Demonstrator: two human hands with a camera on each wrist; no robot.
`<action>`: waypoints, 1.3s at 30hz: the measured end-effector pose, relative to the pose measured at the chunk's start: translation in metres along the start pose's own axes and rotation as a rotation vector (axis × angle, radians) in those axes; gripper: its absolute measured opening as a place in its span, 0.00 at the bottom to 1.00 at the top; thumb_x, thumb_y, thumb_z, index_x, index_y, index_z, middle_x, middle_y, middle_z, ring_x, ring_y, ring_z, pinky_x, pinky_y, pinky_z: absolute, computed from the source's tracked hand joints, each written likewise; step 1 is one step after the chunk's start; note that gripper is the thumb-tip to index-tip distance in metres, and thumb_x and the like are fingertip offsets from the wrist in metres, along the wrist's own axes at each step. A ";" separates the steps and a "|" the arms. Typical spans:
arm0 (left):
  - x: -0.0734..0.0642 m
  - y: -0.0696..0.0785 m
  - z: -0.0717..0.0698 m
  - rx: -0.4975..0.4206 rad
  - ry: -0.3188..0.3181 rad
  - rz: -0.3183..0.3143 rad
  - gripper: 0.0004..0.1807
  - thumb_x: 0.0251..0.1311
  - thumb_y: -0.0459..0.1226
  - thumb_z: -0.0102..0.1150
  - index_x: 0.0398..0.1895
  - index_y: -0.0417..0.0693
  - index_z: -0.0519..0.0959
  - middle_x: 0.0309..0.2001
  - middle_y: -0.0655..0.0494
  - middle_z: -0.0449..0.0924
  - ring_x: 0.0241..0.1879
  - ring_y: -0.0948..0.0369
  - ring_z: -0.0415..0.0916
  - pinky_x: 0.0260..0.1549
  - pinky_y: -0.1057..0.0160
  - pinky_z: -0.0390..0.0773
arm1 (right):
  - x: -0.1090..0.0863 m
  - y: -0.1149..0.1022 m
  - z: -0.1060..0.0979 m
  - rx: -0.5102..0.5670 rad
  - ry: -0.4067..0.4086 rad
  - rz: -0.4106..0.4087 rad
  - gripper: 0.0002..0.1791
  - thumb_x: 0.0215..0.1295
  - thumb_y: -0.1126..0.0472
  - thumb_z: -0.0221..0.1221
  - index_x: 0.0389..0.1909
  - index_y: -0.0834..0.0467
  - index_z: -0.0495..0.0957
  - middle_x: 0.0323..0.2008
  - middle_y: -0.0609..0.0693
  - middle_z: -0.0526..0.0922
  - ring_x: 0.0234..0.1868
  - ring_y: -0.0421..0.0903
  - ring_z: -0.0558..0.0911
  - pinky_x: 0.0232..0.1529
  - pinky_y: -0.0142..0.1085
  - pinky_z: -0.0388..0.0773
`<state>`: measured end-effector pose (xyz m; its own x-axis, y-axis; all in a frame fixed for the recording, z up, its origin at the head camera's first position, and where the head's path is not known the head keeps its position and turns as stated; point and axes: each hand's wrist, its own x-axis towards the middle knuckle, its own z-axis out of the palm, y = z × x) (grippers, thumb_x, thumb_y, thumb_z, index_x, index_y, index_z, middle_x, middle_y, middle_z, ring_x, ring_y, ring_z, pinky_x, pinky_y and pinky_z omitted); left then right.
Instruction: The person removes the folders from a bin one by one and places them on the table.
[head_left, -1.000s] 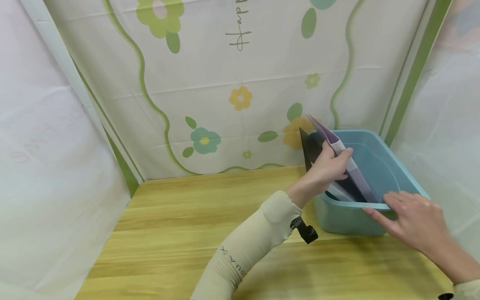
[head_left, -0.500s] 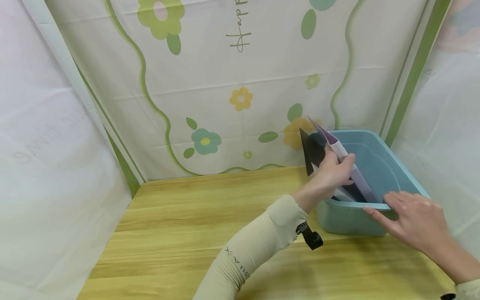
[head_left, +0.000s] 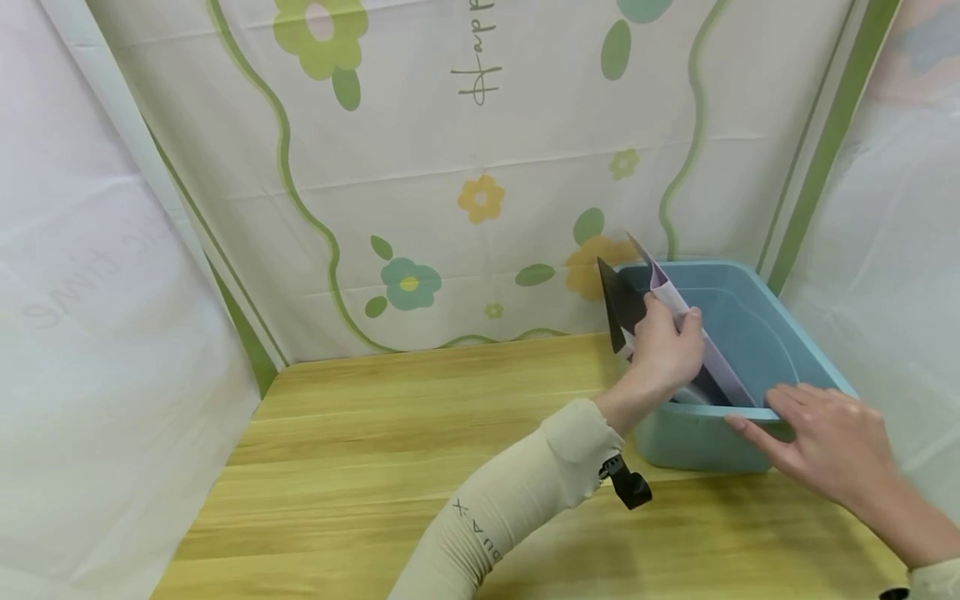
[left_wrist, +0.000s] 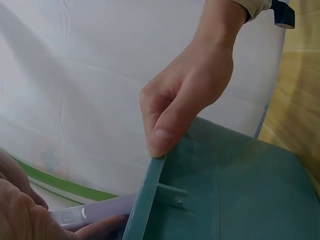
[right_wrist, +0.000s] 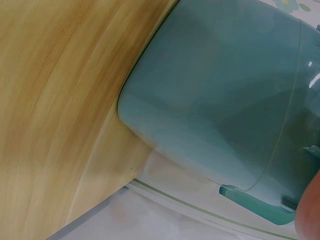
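My left hand [head_left: 667,346] pinches the spine of a purple folder [head_left: 716,358], thumb on the right side and fingers on the left. The folder leans inside a light blue plastic bin [head_left: 795,325], its top corner rising above the back rim. Left of it a black folder [head_left: 618,300] also leans in the bin, partly hidden by my left hand. My right hand [head_left: 832,437] grips the bin's front rim near the right corner. In the left wrist view, the thumb of the right hand [left_wrist: 185,95] presses on that rim, and the purple spine [left_wrist: 100,210] shows beside the left fingers.
The bin stands on a wood-grain table [head_left: 360,458] near its back right. A white curtain with printed flowers [head_left: 480,150] hangs behind, and pale side curtains [head_left: 900,308] close in at left and right. A black wrist strap [head_left: 626,483] hangs below the left sleeve.
My left hand has shifted slightly right and toward me along the purple folder's spine. The folder's top has swung a little to the right. My right hand stays on the rim.
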<state>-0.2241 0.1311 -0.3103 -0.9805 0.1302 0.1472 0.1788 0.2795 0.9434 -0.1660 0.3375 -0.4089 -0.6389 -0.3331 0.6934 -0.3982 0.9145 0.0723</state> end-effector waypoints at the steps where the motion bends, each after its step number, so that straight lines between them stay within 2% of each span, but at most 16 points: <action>1: 0.000 0.000 -0.001 0.005 0.013 0.009 0.33 0.76 0.47 0.53 0.76 0.44 0.58 0.50 0.53 0.82 0.48 0.67 0.79 0.48 0.64 0.81 | 0.000 0.000 0.000 -0.002 0.002 -0.002 0.34 0.58 0.21 0.56 0.20 0.45 0.59 0.17 0.38 0.56 0.16 0.37 0.55 0.16 0.31 0.45; 7: 0.000 0.001 -0.006 0.017 0.058 0.053 0.23 0.76 0.47 0.53 0.67 0.47 0.66 0.43 0.56 0.82 0.39 0.68 0.79 0.38 0.66 0.81 | 0.002 0.002 0.000 -0.008 0.012 -0.016 0.34 0.58 0.21 0.56 0.20 0.45 0.59 0.17 0.38 0.56 0.16 0.37 0.55 0.16 0.31 0.45; 13: -0.003 0.003 -0.011 -0.002 0.076 0.114 0.16 0.76 0.46 0.54 0.59 0.50 0.68 0.43 0.55 0.82 0.38 0.68 0.80 0.36 0.67 0.82 | 0.006 0.002 -0.002 -0.015 0.023 -0.030 0.35 0.59 0.20 0.54 0.20 0.45 0.58 0.17 0.38 0.56 0.16 0.38 0.54 0.16 0.31 0.44; 20: -0.004 0.013 -0.024 -0.037 0.078 0.196 0.15 0.77 0.44 0.52 0.59 0.49 0.67 0.45 0.54 0.83 0.41 0.68 0.82 0.36 0.69 0.81 | 0.017 0.001 -0.004 -0.010 0.059 -0.045 0.35 0.61 0.20 0.51 0.19 0.45 0.58 0.16 0.39 0.57 0.15 0.38 0.55 0.16 0.32 0.44; 24: -0.004 0.014 -0.029 -0.077 0.073 0.211 0.18 0.77 0.43 0.52 0.62 0.47 0.66 0.48 0.52 0.83 0.45 0.66 0.82 0.40 0.67 0.82 | 0.016 0.000 -0.005 -0.009 0.083 -0.047 0.35 0.62 0.19 0.50 0.19 0.46 0.59 0.16 0.40 0.58 0.15 0.38 0.55 0.15 0.31 0.44; 27: -0.006 0.010 -0.030 -0.106 0.063 0.206 0.20 0.77 0.43 0.52 0.64 0.45 0.64 0.47 0.51 0.82 0.45 0.66 0.81 0.40 0.67 0.82 | 0.011 -0.003 -0.005 -0.004 0.079 -0.041 0.35 0.62 0.20 0.51 0.19 0.46 0.59 0.17 0.40 0.60 0.15 0.38 0.56 0.15 0.31 0.44; 34: -0.011 -0.002 -0.032 -0.203 0.028 0.200 0.16 0.76 0.39 0.53 0.60 0.45 0.65 0.39 0.55 0.79 0.30 0.68 0.80 0.28 0.70 0.82 | -0.001 -0.010 -0.005 0.000 0.022 0.010 0.33 0.58 0.23 0.59 0.20 0.45 0.59 0.17 0.40 0.62 0.16 0.38 0.56 0.15 0.31 0.45; 39: -0.013 -0.002 -0.034 -0.177 0.036 0.229 0.13 0.74 0.39 0.55 0.54 0.44 0.66 0.28 0.58 0.78 0.22 0.69 0.77 0.23 0.71 0.79 | -0.002 -0.009 -0.005 -0.007 0.030 0.010 0.33 0.59 0.22 0.57 0.20 0.45 0.59 0.17 0.39 0.60 0.16 0.38 0.56 0.16 0.31 0.45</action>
<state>-0.2142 0.0967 -0.3046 -0.9190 0.1364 0.3698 0.3819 0.0763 0.9210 -0.1579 0.3311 -0.4077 -0.6230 -0.3172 0.7150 -0.3874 0.9192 0.0703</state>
